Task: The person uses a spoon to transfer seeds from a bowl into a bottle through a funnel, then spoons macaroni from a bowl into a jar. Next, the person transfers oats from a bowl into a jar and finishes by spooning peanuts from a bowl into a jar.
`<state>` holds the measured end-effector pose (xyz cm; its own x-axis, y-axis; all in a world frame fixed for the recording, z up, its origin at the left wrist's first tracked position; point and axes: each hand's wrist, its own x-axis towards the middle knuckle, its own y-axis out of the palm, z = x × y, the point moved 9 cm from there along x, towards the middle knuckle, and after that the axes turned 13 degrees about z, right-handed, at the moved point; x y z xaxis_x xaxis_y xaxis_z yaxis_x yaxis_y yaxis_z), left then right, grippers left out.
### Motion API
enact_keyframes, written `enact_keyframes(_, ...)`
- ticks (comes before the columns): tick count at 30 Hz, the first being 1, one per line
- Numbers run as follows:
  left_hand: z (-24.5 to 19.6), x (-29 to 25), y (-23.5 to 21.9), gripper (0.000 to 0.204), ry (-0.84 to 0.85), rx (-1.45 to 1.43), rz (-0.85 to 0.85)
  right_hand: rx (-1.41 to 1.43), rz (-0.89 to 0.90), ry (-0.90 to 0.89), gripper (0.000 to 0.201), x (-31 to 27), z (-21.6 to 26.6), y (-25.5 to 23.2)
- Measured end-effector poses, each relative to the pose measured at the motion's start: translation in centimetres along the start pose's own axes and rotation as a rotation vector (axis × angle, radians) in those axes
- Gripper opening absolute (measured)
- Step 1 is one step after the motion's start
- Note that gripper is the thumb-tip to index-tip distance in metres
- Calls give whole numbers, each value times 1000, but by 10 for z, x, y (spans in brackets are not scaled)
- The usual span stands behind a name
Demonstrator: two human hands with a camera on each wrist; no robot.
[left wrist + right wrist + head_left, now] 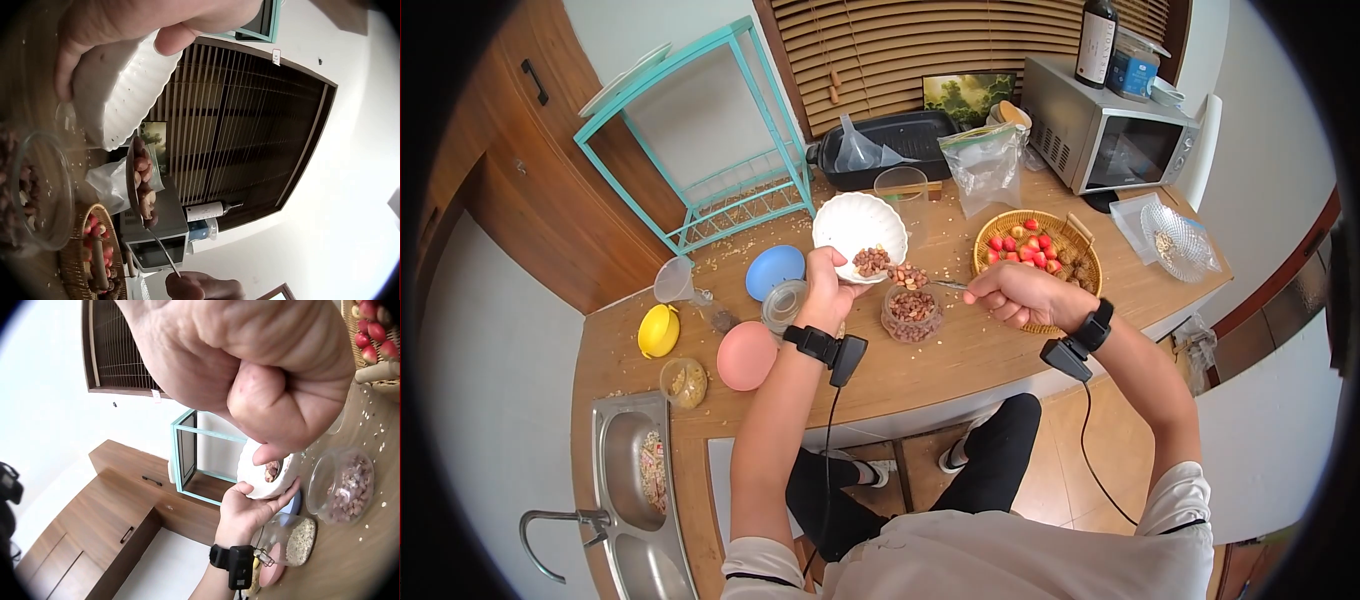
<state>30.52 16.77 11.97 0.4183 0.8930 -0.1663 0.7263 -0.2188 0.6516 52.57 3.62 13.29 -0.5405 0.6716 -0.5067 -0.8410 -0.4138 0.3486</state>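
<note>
My left hand (830,292) grips the near rim of a white fluted bowl (847,222), which is tilted and has reddish peanuts (871,262) gathered at its lower side. In my right hand (1028,293) is the thin handle of a metal spoon (950,284). The spoon's bowl is heaped with peanuts (144,172) and is held level beside the white bowl's rim. Below the spoon stands a clear round container (312,497) with more peanuts inside. My right fingers hide the spoon in the right wrist view.
A wicker basket (983,240) of red fruit and walnuts stands right of the clear container. A lidded glass jar (783,306), blue bowl (775,272) and pink bowl (747,356) are to the left. Behind are a black pan (910,130), plastic bag (983,165) and microwave (1090,130).
</note>
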Motion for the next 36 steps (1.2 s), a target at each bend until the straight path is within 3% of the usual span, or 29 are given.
enact_keyframes(6, -1, 0, -1, 77, 47, 8, -33, -61, -42, 7, 15, -1, -9, -4)
enact_keyframes(12, -6, -2, 4, 74, 76, 27, -32, -396, -218, 64, 21, 1, -11, -8)
enact_keyframes(14, -7, -3, 5, 74, 83, 30, -26, -695, -304, -5, 25, -2, 6, 0)
enact_keyframes(15, -8, -4, 5, 74, 83, 32, -27, -694, -303, -6, 25, 4, -2, -6)
enact_keyframes(17, -9, -5, 8, 74, 83, 34, -4, -1134, -335, -361, 26, 10, 13, 4)
enact_keyframes(23, -8, -5, 5, 74, 85, 33, -8, -1479, -510, -409, 17, -14, 18, 38)
enact_keyframes(27, -9, -8, 9, 74, 92, 23, 16, -1533, -540, -426, 14, -34, 21, 43)
enact_keyframes(29, -9, -9, 9, 73, 85, 35, 1, -1479, -591, -556, 15, -50, 32, 44)
enact_keyframes(36, -6, -9, 12, 74, 44, 99, 45, -1447, -671, -557, 16, -21, 59, 19)
